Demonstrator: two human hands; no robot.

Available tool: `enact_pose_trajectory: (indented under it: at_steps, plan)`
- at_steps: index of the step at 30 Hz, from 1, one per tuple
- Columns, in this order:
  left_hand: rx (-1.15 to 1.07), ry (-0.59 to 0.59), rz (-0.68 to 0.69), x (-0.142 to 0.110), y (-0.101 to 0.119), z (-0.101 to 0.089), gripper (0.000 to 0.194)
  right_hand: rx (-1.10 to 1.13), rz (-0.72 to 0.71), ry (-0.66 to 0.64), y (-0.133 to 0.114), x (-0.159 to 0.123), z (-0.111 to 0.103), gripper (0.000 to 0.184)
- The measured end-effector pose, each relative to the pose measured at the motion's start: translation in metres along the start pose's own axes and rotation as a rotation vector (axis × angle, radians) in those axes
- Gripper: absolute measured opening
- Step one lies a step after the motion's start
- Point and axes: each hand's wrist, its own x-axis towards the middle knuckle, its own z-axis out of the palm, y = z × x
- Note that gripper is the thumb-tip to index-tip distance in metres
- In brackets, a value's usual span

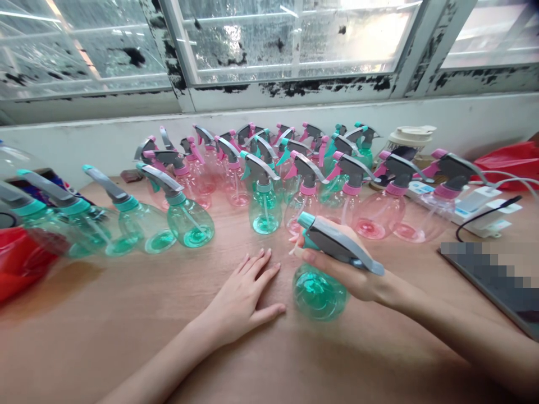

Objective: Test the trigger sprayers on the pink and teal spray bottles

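My right hand grips a green spray bottle around its neck, below the grey and teal spray head. The bottle is slightly tilted, and I cannot tell whether its base touches the table. Left of it, my left hand lies flat on the wooden table with fingers spread, holding nothing. Beyond the hands stand several more spray bottles: a green one straight ahead, a pink one among others to the right, and a green one in a row to the left.
A red plastic bag lies at the left edge, another red bag at the back right. A white power strip with cables and a dark tablet-like device are on the right. A lidded cup stands by the wall under the windows.
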Motion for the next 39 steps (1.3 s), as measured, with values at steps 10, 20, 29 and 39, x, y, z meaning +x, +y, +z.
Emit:
enact_pose_trajectory:
  at_steps: [10, 20, 29, 39]
  plan:
    - [-0.023, 0.011, 0.001, 0.0, 0.001, 0.0, 0.068, 0.086, -0.033, 0.029, 0.003, -0.002, 0.005, 0.033]
    - [-0.061, -0.028, -0.007, -0.001, 0.016, -0.001, 0.074, -0.05, -0.115, 0.259, 0.014, -0.012, 0.005, 0.05]
    - [-0.046, -0.065, -0.01, -0.002, 0.023, -0.004, 0.077, -0.223, 0.048, 0.106, 0.004, -0.029, -0.014, 0.056]
    - [-0.042, -0.068, -0.056, -0.013, 0.019, -0.014, 0.07, -0.494, 0.102, 0.035, -0.007, -0.058, -0.016, 0.038]
